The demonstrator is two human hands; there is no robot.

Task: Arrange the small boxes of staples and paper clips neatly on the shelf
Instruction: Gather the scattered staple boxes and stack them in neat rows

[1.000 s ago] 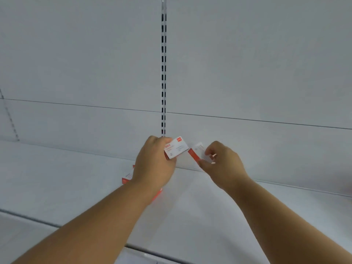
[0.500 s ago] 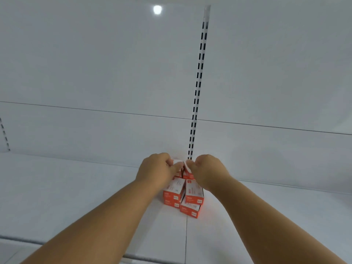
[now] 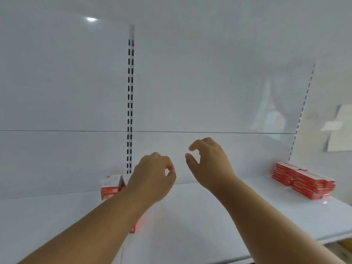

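Both hands hang above the white shelf (image 3: 190, 221) holding nothing. The left hand (image 3: 152, 180), at centre frame, has its fingers (image 3: 170, 168) loosely curled with no box between them. The right hand (image 3: 209, 162), just to its right and a little higher, has thumb and fingers bent apart in a slack claw, also empty.

Two groups of orange-and-white boxes show. The arranged boxes (image 3: 111, 185) stand at lower centre-left, against the back wall beneath the slotted upright (image 3: 130, 103); the left forearm covers most of them, so only two near the wall and a corner lower down (image 3: 133, 228) are visible. What can be seen looks set close together, but whether the group is square I cannot tell. The supply pile (image 3: 302, 181) sits at the right of the frame, at the back of the same shelf, well apart from the hands; it is several layers high and looks somewhat loose at its front edge.

My judgement: the task is partly done. Some boxes are placed at centre-left, the hands are free, and the right-hand pile is left to sort. Blur hides the print, so staples and clips cannot be told apart.
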